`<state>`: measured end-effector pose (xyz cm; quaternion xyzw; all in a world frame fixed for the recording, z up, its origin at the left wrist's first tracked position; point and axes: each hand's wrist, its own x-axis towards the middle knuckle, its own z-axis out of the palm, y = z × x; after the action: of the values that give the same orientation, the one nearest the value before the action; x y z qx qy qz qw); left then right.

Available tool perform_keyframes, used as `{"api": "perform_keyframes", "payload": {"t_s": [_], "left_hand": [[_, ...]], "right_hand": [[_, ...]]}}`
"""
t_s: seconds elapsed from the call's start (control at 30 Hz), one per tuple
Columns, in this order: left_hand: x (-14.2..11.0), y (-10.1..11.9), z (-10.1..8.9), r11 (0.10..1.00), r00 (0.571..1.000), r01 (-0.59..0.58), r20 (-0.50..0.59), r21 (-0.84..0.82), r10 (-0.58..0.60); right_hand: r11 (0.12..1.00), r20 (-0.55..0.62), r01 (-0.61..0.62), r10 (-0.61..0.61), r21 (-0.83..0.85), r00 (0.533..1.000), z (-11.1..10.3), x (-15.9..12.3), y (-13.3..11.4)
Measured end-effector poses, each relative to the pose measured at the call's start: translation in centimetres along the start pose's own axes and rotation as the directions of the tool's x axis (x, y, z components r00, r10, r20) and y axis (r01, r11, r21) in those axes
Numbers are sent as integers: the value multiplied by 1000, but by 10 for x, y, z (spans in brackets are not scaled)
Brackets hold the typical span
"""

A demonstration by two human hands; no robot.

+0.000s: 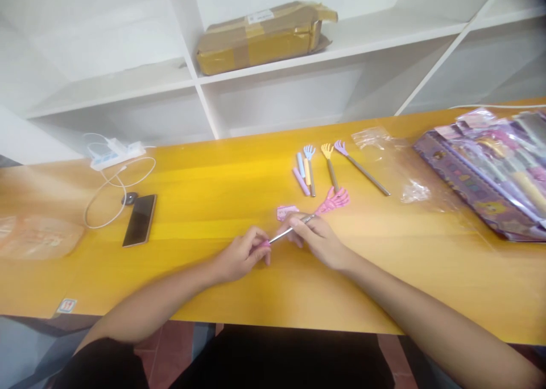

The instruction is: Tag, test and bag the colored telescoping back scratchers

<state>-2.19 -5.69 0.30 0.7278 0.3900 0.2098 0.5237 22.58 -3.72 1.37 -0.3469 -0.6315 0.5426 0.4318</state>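
A pink hand-shaped back scratcher (335,200) with a silver rod lies slantwise across both my hands, its head pointing up and right. My right hand (313,236) is closed round the rod below the head. At the rod's lower end, my left hand (247,253) pinches a small pink piece, mostly hidden by the fingers. Beyond my hands lie a blue back scratcher (310,150), a yellow back scratcher (327,151) and a purple back scratcher (340,147). Next to the blue one are a blue sleeve (301,165), a yellow sleeve (307,172) and a purple sleeve (301,181).
A pink card (288,212) lies just past my right hand. A purple display box (482,198) with packaged items stands right, near clear plastic wrappers (416,191). Left are a phone (140,220), a white cable (86,214) and a power strip (117,155). A taped carton (264,39) rests on the shelf.
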Motion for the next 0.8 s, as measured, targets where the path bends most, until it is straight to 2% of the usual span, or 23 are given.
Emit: {"api": "perform_keyframes", "payload": {"t_s": [0.07,0.1,0.2,0.27,0.3,0.33,0.43,0.5,0.57,0.6,0.7,0.8], "left_hand": [[0,0,0,999,1000,1,-20,-34,-2],[1,1,-1,999,999,-1,-37,-36,0],[2,1,-2,999,991,-10,-129,46,16],[3,0,-4,995,978,-5,-207,104,27],[4,0,-5,994,969,-4,-246,112,32],[4,-1,-6,994,959,-7,-281,108,37],[5,-4,-10,997,933,-13,-357,83,42],[6,-4,-12,997,927,-6,-374,79,35],[7,-4,-13,996,924,1,-382,88,33],[7,-4,-13,995,922,2,-385,96,35],[7,-3,-13,993,922,1,-384,116,44],[7,-2,-12,992,926,0,-375,125,47]], "right_hand": [[998,-158,-22,32,60,987,-14,3,-1],[992,-277,-20,54,124,959,-21,6,0],[949,-586,75,126,306,800,-40,15,-2],[917,-667,131,169,376,726,-47,20,-5],[905,-677,147,182,399,713,-49,22,-7],[897,-671,156,185,414,718,-51,24,-8],[896,-620,156,153,415,770,-56,25,-6],[936,-611,108,130,336,781,-61,24,-3],[991,-643,33,58,129,764,-68,23,1],[1000,-648,3,-15,-20,762,-71,23,2],[917,-557,-5,-238,-399,795,-80,21,2],[875,-464,28,-283,-483,839,-83,21,1]]}}
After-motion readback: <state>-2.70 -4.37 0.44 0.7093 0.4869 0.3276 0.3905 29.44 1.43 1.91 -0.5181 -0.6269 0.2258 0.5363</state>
